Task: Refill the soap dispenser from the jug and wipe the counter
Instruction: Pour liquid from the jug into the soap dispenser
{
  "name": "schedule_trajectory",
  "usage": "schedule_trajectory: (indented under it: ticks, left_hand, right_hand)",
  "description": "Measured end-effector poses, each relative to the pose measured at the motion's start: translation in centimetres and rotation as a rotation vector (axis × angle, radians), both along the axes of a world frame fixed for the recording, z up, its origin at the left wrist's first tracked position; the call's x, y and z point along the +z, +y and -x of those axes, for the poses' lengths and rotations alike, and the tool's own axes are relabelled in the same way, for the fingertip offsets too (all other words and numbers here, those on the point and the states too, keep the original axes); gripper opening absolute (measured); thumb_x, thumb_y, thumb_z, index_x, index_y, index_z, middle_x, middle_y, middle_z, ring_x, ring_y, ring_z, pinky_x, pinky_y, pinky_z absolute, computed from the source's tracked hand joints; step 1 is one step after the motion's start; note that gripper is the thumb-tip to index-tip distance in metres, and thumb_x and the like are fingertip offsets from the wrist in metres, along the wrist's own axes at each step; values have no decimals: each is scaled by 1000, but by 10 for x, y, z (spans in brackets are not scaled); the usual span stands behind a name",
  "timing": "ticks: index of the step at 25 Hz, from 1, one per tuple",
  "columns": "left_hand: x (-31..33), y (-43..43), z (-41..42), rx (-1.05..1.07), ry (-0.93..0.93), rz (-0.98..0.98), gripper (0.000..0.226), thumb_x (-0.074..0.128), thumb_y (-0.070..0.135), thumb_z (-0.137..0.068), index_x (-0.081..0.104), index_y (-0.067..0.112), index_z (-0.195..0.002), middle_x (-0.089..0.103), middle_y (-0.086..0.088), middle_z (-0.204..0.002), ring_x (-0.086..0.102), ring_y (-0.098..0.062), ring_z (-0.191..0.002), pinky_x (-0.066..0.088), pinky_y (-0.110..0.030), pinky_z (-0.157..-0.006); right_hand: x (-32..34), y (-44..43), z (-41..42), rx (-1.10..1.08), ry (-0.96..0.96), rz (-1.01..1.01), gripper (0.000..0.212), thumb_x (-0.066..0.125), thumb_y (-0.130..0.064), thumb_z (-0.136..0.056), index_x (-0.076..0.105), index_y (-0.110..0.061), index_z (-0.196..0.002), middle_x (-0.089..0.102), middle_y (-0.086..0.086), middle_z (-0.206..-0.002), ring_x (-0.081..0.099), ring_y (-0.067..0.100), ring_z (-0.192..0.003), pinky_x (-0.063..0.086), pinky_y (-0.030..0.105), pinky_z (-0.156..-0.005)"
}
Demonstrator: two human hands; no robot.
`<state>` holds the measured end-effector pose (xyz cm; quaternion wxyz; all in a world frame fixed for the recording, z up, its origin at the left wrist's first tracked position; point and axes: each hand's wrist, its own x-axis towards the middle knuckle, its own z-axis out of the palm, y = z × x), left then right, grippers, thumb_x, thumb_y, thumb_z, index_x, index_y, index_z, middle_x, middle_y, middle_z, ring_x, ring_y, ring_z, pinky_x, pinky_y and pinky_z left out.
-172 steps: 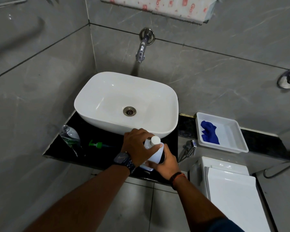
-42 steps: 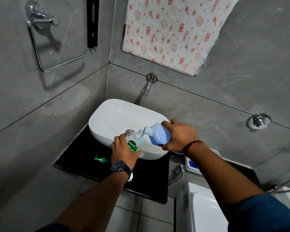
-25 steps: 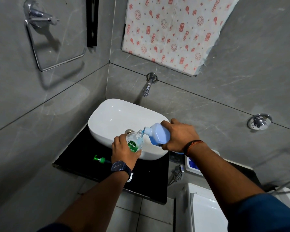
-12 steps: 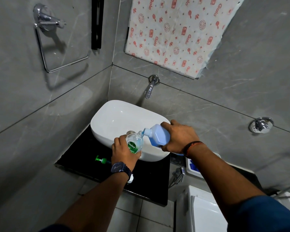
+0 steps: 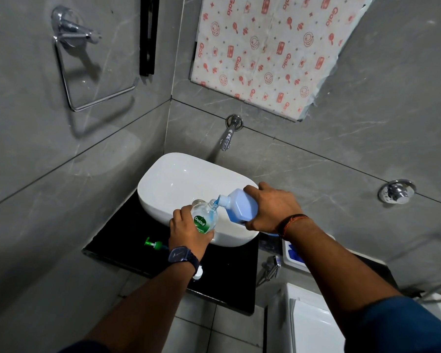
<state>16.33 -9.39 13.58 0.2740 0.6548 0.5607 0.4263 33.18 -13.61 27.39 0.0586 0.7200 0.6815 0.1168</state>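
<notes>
My left hand grips the clear soap dispenser bottle with its green label, held over the front rim of the white basin. My right hand holds the white jug tipped on its side, spout touching the bottle's open neck. Blue liquid shows inside the jug and at the spout. The green pump head lies on the black counter to the left. A small white cap rests on the counter under my left wrist.
A wall tap juts out above the basin. A white tray with a blue cloth sits right of the counter, partly behind my right arm. A white toilet cistern stands at lower right. A towel ring hangs on the left wall.
Earlier both hands were at the capped jug on the counter. Now the jug is uncapped and tipped into the dispenser bottle. Over the last second the hands barely moved.
</notes>
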Motion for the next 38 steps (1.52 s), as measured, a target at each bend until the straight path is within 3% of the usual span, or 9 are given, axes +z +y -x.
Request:
schedule_trajectory:
  ticks: [38]
  left_hand:
    - [2,4,1,-9,20,23,80,89,26,-47,47,12,-114,51,-12,-108,51,-34,-96,51,-44,-77]
  right_hand:
    - [5,3,1,-4,-2,26,73,69,-60,-56,44,-36,-120,53,-1,-94,60,28,-76,39,29,-59]
